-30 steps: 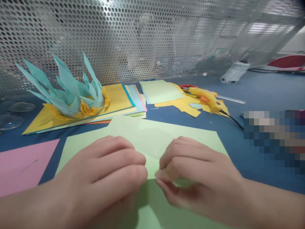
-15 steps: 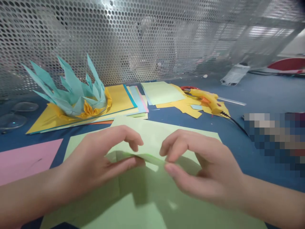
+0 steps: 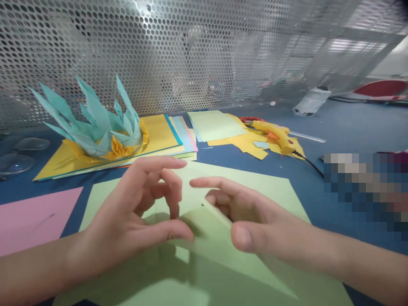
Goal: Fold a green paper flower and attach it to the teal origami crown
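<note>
— Left hand [image 3: 124, 210] was spread wider since the earlier frame. Grip noted?
— Released, though thumb contact could not be judged; paper [image 3: 216, 244] was held at its edge by the right hand [image 3: 266, 221].
— Paper located?
— Between both hands, over the desk [image 3: 350, 131].

Metal screen [image 3: 219, 55] backs a blue table [image 3: 357, 131]

A grey sheet full of round holes rises along the table's far edge and spans most of the view. Shapes show dimly through the holes, too blurred to name. A bright white light [image 3: 144, 6] glares near the top, left of centre, and paler streaks shine on the screen at upper right. Past its slanting edge there, a whitish surface [image 3: 393, 63] shows. The tabletop is a flat, dark blue.
</note>
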`<action>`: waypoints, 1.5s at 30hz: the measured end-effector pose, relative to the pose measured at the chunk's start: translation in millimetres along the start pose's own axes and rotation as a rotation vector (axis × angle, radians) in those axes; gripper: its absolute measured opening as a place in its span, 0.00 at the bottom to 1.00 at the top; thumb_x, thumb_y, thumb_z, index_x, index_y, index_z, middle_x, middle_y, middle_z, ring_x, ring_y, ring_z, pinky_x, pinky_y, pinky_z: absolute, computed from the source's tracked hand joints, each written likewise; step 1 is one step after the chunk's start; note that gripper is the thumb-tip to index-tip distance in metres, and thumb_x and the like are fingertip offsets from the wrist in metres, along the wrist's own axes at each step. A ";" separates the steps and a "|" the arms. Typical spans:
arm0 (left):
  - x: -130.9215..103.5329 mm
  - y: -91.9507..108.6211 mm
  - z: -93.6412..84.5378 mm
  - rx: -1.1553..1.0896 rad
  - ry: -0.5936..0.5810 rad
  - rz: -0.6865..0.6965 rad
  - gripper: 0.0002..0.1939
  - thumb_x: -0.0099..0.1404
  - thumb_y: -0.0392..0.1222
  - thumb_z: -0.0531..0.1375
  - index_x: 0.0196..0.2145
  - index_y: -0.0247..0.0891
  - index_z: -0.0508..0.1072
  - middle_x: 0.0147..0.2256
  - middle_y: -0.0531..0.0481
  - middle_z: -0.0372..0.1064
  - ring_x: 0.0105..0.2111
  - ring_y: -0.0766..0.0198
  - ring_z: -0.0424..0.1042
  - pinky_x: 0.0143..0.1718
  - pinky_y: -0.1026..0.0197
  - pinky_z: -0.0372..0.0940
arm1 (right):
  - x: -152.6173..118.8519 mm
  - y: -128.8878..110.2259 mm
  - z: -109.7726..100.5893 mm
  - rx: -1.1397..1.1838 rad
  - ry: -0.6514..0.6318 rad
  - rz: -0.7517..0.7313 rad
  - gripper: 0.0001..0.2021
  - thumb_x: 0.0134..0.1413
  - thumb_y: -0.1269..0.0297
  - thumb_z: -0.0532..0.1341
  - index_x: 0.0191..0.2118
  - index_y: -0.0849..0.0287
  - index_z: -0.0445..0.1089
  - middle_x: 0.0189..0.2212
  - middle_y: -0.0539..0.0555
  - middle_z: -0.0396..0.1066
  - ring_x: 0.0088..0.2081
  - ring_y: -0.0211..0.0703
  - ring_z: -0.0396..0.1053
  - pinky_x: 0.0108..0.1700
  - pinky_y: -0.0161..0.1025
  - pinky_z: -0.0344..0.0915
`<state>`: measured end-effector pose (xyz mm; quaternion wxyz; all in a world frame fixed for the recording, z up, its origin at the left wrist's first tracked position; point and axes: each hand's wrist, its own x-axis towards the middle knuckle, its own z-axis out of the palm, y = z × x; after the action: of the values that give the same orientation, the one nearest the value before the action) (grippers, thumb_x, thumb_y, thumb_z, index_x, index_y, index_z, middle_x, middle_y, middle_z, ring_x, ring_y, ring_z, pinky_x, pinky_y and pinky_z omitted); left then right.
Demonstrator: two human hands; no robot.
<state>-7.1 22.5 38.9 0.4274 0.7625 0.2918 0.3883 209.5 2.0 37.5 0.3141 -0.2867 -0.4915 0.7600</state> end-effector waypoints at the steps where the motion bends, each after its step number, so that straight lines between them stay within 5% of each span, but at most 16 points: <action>1: 1.1 -0.9 -1.3 -0.002 -0.031 -0.004 0.33 0.55 0.31 0.68 0.52 0.58 0.62 0.34 0.60 0.65 0.29 0.69 0.70 0.34 0.67 0.70 | 1.2 0.1 -0.8 0.030 0.016 -0.002 0.32 0.46 0.53 0.69 0.57 0.46 0.60 0.42 0.48 0.65 0.44 0.37 0.67 0.45 0.36 0.67; 6: 4.1 -0.7 -9.7 0.207 -0.132 0.036 0.25 0.60 0.31 0.62 0.52 0.54 0.64 0.38 0.59 0.69 0.30 0.70 0.70 0.37 0.68 0.69 | 3.7 -2.2 -0.6 0.104 0.016 -0.034 0.10 0.48 0.64 0.69 0.38 0.54 0.74 0.33 0.43 0.71 0.33 0.25 0.69 0.35 0.22 0.65; 10: 5.0 8.2 -8.0 0.347 -0.108 -0.016 0.19 0.60 0.31 0.61 0.46 0.52 0.68 0.34 0.62 0.71 0.32 0.72 0.71 0.39 0.72 0.65 | 4.5 -2.2 2.9 0.157 0.149 0.032 0.11 0.42 0.70 0.72 0.28 0.59 0.69 0.19 0.40 0.68 0.21 0.24 0.63 0.24 0.20 0.60; 18: 3.0 19.9 4.2 0.165 -0.091 -0.198 0.07 0.54 0.37 0.68 0.25 0.46 0.73 0.23 0.65 0.69 0.25 0.74 0.69 0.28 0.75 0.62 | 0.6 5.8 10.2 -0.096 0.234 -0.031 0.07 0.46 0.69 0.68 0.33 0.51 0.76 0.26 0.45 0.72 0.28 0.32 0.67 0.31 0.30 0.64; 24: 1.6 20.3 10.9 0.038 -0.066 -0.247 0.08 0.54 0.32 0.67 0.23 0.45 0.76 0.22 0.64 0.68 0.23 0.75 0.67 0.27 0.75 0.62 | -3.4 6.0 15.2 -0.228 0.326 -0.084 0.08 0.40 0.73 0.70 0.25 0.54 0.74 0.24 0.45 0.76 0.28 0.32 0.69 0.31 0.27 0.65; 45: -4.4 12.8 11.7 0.037 -0.019 -0.295 0.08 0.56 0.32 0.63 0.25 0.45 0.74 0.24 0.62 0.68 0.26 0.72 0.68 0.29 0.72 0.62 | -6.2 6.0 12.7 -0.432 0.406 -0.209 0.07 0.42 0.73 0.67 0.25 0.52 0.77 0.24 0.46 0.77 0.27 0.34 0.72 0.29 0.28 0.68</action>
<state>1.9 8.2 44.8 0.4687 0.7227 0.4037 0.3084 202.9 -11.9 37.2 0.4141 -0.4405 -0.5957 0.5287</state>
